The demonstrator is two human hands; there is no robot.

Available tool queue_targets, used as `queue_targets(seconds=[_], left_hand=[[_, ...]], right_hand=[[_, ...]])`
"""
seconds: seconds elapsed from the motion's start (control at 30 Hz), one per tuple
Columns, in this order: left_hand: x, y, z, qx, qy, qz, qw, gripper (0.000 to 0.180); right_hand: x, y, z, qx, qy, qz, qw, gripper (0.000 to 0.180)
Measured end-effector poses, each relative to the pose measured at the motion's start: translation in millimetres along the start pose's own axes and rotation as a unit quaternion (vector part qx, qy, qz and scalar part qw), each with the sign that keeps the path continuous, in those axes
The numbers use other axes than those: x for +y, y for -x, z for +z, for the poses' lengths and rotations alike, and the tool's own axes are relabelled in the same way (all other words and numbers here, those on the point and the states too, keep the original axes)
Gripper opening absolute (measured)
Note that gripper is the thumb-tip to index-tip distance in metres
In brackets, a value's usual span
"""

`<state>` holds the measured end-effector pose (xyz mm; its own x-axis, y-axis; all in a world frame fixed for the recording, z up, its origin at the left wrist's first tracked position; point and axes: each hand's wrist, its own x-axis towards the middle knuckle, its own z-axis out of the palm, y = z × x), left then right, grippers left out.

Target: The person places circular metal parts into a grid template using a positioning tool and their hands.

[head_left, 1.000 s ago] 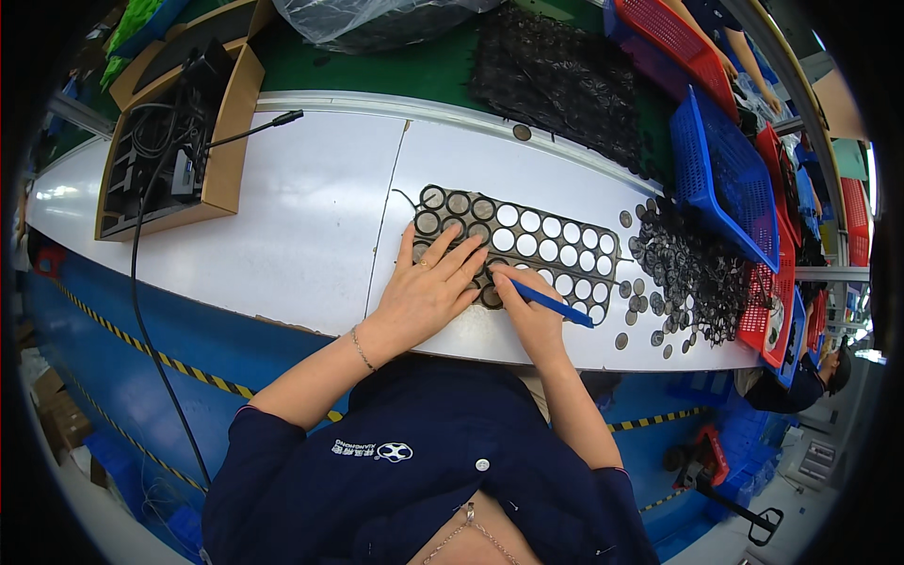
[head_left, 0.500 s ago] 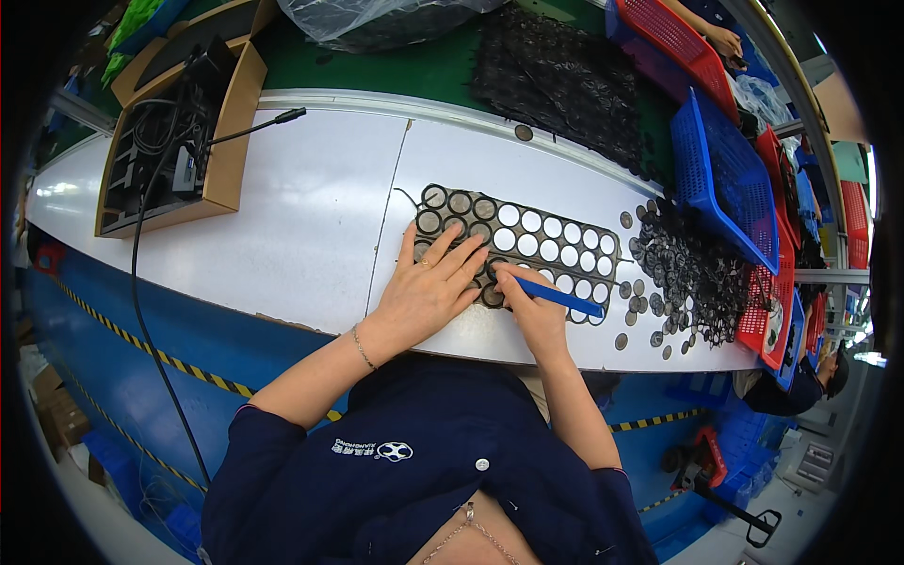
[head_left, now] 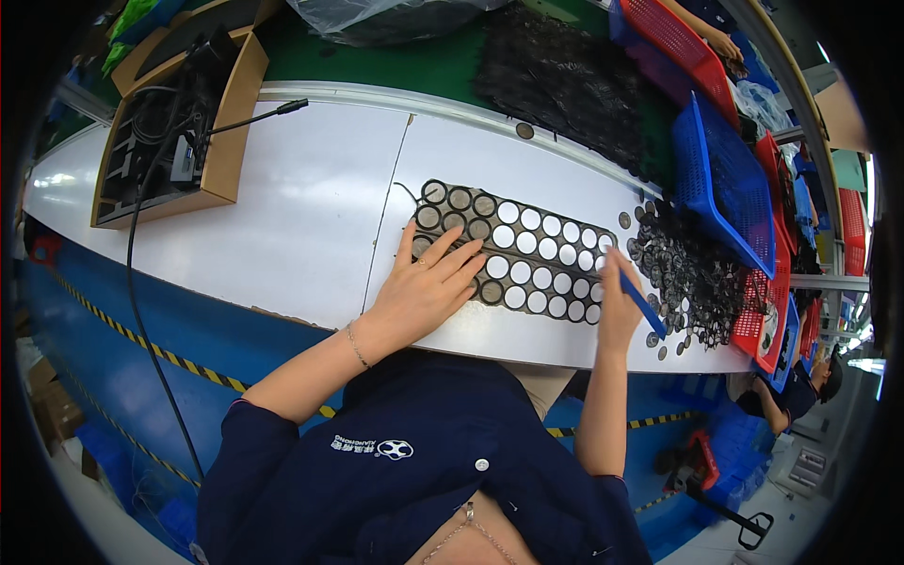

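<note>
A flat black sheet of rings [head_left: 508, 252] lies on the white table, set in rows. Toward its left end the rings are filled with thin grey discs; through the others the white shows. My left hand [head_left: 419, 292] rests flat on the left part of the sheet, fingers spread, hiding some rings. At the sheet's right end is my right hand [head_left: 619, 306], slightly blurred, its fingers closed round a blue pen-like tool [head_left: 644, 305]. The tool's rear end sticks out to the lower right; its tip is hidden by the fingers. Loose dark discs [head_left: 692, 273] are heaped right of this hand.
Blue [head_left: 725, 179] and red baskets [head_left: 683, 56] stand along the right side. Behind the table's metal rail lies a pile of black sheets [head_left: 556, 80]. A cardboard box [head_left: 231, 141] of cables and devices stands at the left. Another person's hand [head_left: 723, 45] shows at the far right.
My right hand has moved right with the blue tool, from the middle of the sheet to its right end. My left hand has stayed almost in place.
</note>
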<state>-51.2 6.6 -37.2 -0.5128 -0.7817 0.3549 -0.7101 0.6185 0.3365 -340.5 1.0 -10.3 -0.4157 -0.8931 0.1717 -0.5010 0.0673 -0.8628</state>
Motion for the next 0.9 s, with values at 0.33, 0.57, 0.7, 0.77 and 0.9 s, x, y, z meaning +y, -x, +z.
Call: queue_targets(seconds=[0.33,0.57,0.7,0.77,0.9], left_hand=[[7,28,-12,-0.027,0.049,0.026,0.998,0.036],[8,26,-13,-0.027,0.055,0.026,0.998,0.035],[8,25,-13,-0.029,0.055,0.028,0.998,0.035],[8,25,-13,-0.028,0.056,0.029,0.998,0.035],[7,27,-16,-0.027,0.053,0.029,0.998,0.033]], right_hand=[[-41,85,52,-0.278,-0.164,0.166,0.932,0.028],[-42,86,53,-0.26,-0.15,0.166,0.939,0.025],[-48,87,58,-0.215,-0.01,-0.06,0.975,0.021],[-51,84,59,-0.159,0.133,-0.276,0.939,0.021],[-11,19,24,-0.014,0.216,-0.299,0.929,0.015]])
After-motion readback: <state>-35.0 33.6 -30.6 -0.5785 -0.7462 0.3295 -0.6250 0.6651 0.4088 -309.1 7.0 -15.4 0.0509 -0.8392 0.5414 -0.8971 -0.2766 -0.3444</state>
